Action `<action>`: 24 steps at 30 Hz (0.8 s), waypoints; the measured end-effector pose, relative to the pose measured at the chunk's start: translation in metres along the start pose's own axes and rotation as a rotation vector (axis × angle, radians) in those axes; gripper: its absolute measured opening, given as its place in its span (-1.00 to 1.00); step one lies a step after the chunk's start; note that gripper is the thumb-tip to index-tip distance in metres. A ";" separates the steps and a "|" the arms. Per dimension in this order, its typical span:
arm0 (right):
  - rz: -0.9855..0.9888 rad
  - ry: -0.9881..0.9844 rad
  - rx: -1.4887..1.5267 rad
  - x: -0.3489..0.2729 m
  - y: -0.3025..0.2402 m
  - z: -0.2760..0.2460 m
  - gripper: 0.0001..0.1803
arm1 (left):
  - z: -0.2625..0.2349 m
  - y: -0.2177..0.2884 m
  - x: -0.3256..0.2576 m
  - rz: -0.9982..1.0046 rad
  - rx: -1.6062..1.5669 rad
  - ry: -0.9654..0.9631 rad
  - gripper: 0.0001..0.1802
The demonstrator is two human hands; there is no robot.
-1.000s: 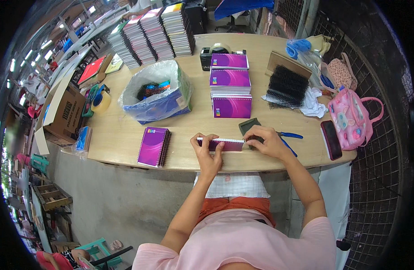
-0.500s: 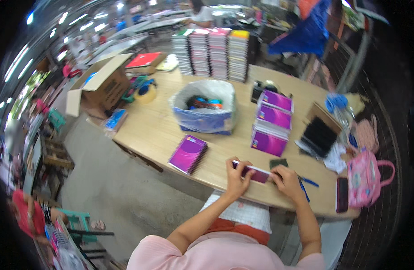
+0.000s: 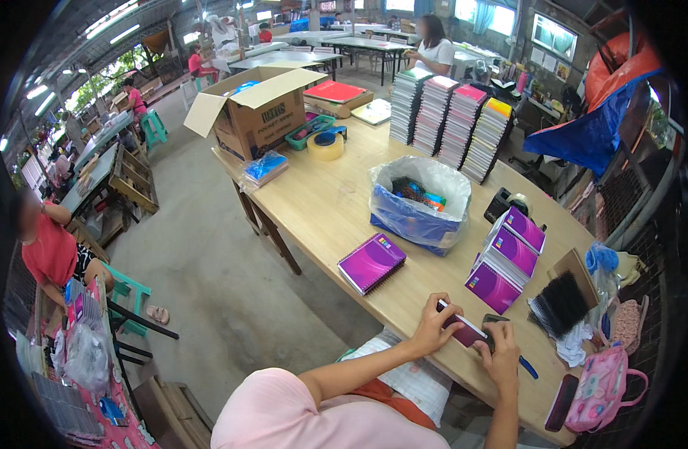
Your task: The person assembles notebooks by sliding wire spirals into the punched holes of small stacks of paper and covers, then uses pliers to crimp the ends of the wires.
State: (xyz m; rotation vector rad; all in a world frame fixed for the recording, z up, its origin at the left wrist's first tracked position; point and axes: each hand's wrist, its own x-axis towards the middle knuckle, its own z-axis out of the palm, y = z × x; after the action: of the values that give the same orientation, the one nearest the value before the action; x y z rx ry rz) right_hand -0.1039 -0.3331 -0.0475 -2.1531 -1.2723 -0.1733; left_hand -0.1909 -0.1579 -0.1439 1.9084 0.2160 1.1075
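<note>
A small purple-covered notebook (image 3: 465, 331) is held tilted on its edge above the near side of the table. My left hand (image 3: 434, 329) grips one end, with fingers over its upper edge. At the other end my right hand (image 3: 501, 361) is closed on it, close to a dark green pad (image 3: 496, 320) on the tabletop. Left of my hands lies a purple spiral notebook (image 3: 372, 263). Farther back on the right, purple notebooks (image 3: 501, 273) stand in a row of overlapping stacks. Blue-handled pliers (image 3: 528, 367) rest beside my right hand, partly hidden by it.
A plastic-lined blue bin (image 3: 419, 224) stands mid-table, with tall notebook stacks (image 3: 434, 123) behind. A cardboard box (image 3: 260, 112) occupies the far left corner. Black coils (image 3: 561, 303), a pink bag (image 3: 602, 393) and a phone (image 3: 561, 402) lie at right. Someone in red (image 3: 48, 247) sits at left.
My view has swung to the left, so the table appears shifted right and tilted. Both hands still hold the purple notebook near the table's edge.
</note>
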 end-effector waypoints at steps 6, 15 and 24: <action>0.007 0.031 -0.052 -0.001 -0.006 0.004 -0.88 | 0.000 0.002 0.002 -0.008 -0.016 -0.020 -0.67; -0.023 0.015 -0.105 -0.002 -0.004 0.007 -0.80 | -0.001 0.004 0.002 -0.005 -0.028 0.008 -0.69; -0.037 -0.021 -0.118 -0.003 0.001 0.007 -0.76 | 0.001 0.003 0.002 -0.006 -0.053 -0.012 -0.69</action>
State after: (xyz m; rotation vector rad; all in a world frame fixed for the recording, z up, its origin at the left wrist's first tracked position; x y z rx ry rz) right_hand -0.1063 -0.3319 -0.0542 -2.2365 -1.3446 -0.2472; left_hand -0.1901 -0.1592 -0.1409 1.8662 0.1836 1.0872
